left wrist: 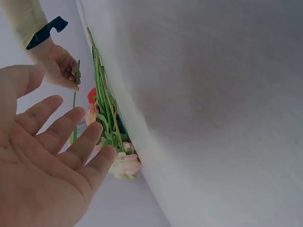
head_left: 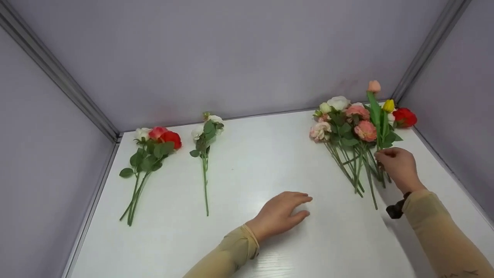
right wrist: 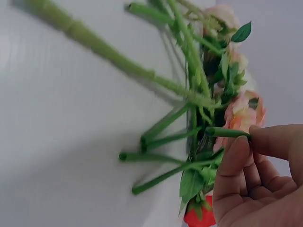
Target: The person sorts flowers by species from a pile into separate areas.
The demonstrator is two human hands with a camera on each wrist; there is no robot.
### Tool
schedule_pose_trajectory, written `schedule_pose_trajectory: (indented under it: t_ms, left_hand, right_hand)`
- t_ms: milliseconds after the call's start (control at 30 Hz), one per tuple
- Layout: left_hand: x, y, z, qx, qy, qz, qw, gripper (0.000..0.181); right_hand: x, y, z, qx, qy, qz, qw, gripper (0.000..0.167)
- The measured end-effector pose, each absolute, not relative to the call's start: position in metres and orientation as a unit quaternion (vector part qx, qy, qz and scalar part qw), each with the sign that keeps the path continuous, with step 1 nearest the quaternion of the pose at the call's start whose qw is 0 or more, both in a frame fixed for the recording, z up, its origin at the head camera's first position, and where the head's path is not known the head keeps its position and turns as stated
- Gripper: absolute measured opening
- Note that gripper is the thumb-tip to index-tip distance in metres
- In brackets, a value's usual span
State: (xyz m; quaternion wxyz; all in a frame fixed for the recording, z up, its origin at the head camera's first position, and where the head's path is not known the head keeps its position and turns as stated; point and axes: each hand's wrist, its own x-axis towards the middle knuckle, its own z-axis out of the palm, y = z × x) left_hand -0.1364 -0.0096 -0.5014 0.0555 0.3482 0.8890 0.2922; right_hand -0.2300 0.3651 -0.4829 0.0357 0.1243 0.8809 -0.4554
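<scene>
My right hand pinches the stem of a peach tulip between thumb and fingers. That tulip stands raised above a pile of flowers at the right, and the cut end of its stem shows in the right wrist view. The pile holds pink roses, a white rose, a yellow tulip and a red rose. Over the middle of the table, my left hand hovers with fingers spread and holds nothing; its palm faces the left wrist camera.
On the white table, a bunch of red and white roses lies at the left. White flowers with a long stem lie right of it. Grey panels wall the table at the back and sides.
</scene>
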Motion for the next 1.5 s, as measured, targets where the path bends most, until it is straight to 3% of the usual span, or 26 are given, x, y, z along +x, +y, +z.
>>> schedule_pose_trajectory:
  t_ms: [133,300,633,833,1200,1500]
  left_hand:
    - [-0.148,-0.022,-0.495,0.223,0.866,0.441,0.081,0.034]
    - [-0.173,-0.040,-0.484,0.098,0.782,0.612,0.065,0.029]
    - [-0.192,-0.070,-0.474,0.006,0.659,0.751,0.033,0.033]
    - [-0.189,-0.081,-0.477,-0.016,0.635,0.772,0.030,0.025]
    - [-0.191,-0.088,-0.476,-0.018,0.621,0.781,0.068,0.028]
    - [-0.190,-0.087,-0.477,-0.002,0.623,0.777,0.083,0.029]
  right_hand:
    - [-0.224,0.322,-0.480,0.086,0.867,-0.487,0.062,0.057]
    - [-0.208,0.245,-0.485,0.019,0.835,-0.545,0.072,0.043]
    - [-0.169,0.128,-0.502,-0.079,0.786,-0.603,0.111,0.015]
    - [-0.160,0.103,-0.509,-0.105,0.781,-0.602,0.125,0.015]
    - [-0.151,0.092,-0.521,-0.081,0.739,-0.645,0.180,0.020]
    - [-0.146,0.094,-0.521,-0.068,0.720,-0.668,0.178,0.026]
